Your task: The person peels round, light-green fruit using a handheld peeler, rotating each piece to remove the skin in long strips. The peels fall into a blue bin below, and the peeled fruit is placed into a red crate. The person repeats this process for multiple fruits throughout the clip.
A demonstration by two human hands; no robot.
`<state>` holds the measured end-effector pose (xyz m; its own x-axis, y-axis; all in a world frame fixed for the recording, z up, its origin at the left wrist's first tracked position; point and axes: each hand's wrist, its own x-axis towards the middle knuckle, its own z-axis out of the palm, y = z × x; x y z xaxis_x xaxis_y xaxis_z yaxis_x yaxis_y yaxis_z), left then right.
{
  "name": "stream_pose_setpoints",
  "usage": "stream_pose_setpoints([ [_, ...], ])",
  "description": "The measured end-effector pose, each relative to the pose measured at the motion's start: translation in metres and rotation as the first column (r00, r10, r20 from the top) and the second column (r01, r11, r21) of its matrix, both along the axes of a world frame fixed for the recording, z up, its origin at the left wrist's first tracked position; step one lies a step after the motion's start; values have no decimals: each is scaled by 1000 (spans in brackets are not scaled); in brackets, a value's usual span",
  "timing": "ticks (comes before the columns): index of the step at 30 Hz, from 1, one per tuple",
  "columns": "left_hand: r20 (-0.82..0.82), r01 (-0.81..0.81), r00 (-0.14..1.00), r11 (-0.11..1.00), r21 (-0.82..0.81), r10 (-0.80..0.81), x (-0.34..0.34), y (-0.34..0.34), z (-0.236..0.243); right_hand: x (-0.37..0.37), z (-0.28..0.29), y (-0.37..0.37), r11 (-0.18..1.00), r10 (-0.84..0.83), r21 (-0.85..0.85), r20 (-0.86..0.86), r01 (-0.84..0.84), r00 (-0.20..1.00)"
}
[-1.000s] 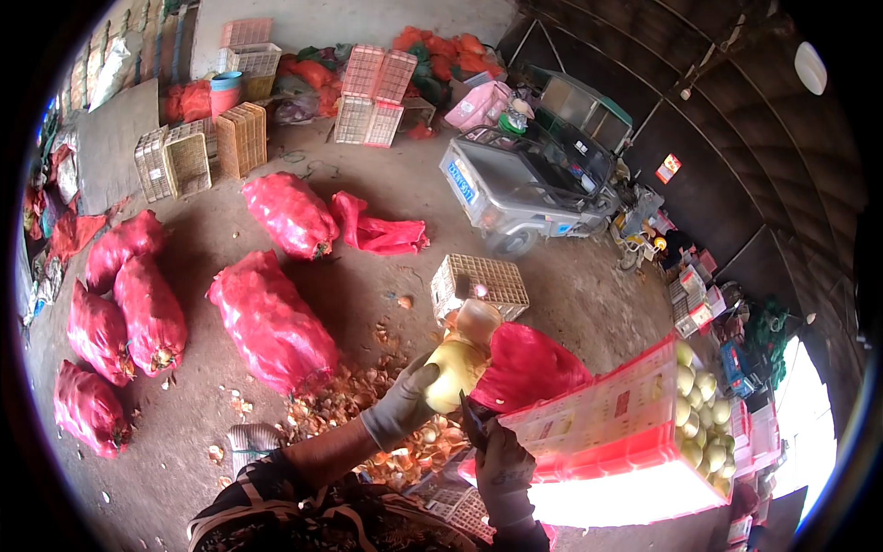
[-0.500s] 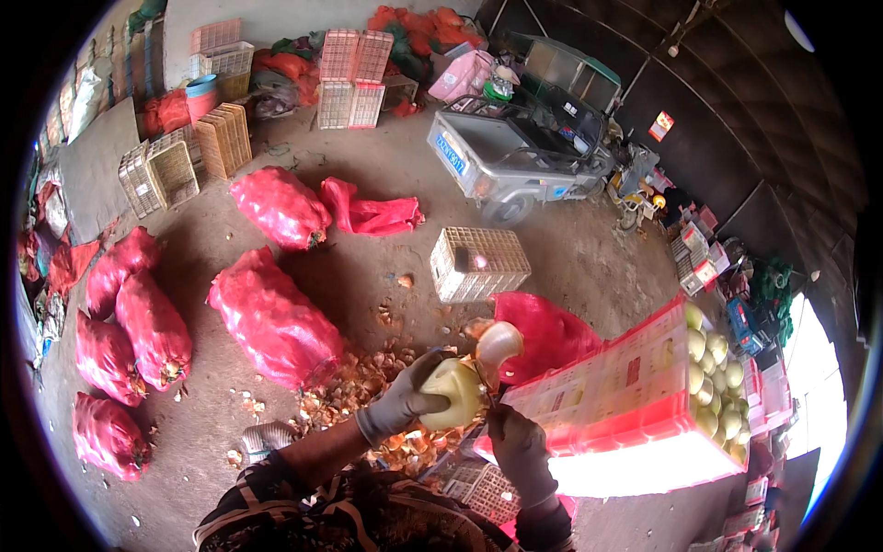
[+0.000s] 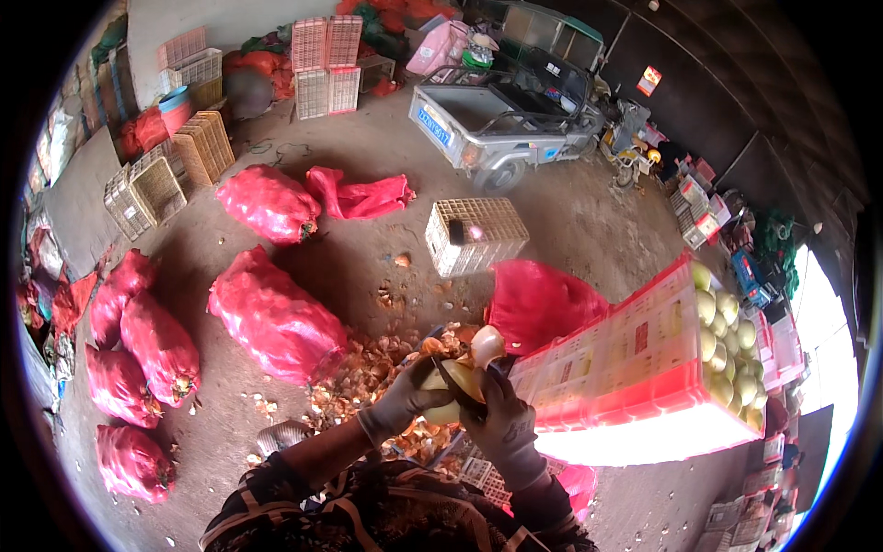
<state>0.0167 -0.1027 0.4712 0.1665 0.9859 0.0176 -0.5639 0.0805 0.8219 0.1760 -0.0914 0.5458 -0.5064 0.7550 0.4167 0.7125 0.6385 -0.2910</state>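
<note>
My gloved left hand (image 3: 402,402) is closed around a pale peeled onion (image 3: 441,413), fingers wrapping its left side. My gloved right hand (image 3: 502,425) grips a knife, whose dark blade (image 3: 452,381) crosses the onion's upper part. The knife's handle is mostly hidden in the fist. Just beyond my hands shows a pale, rounded onion piece (image 3: 487,345); I cannot tell whether it is attached to anything. Below and around the hands lies a heap of brown onion skins (image 3: 368,379). To the right, a red-and-white crate stack (image 3: 598,368) holds pale onions (image 3: 727,340) at its top.
Full red mesh sacks (image 3: 276,317) lie on the floor to the left. A cream plastic crate (image 3: 478,237) with a dark phone-like object stands ahead, near a red sack (image 3: 543,304). Farther off are a grey cargo vehicle (image 3: 506,124) and stacked crates (image 3: 326,69).
My right hand has come up and inward, bringing the knife blade across the onion. My left hand still holds the onion. The whole view has shifted slightly.
</note>
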Motion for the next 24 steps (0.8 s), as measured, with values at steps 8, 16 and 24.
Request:
stream_pose_setpoints([
  [8, 359, 308, 891, 951, -25, -279, 2, 3, -30, 23, -28, 52, 595, -438, -777, -526, -203, 729],
  [16, 394, 236, 904, 962, -139, -165, 1, 8, -27, 36, -61, 33, 972, -135, -228, -367, 51, 920],
  [24, 222, 255, 945, 966, -39, -241, 6, 4, -34, 27, -20, 28, 943, -87, -327, -76, 58, 993],
])
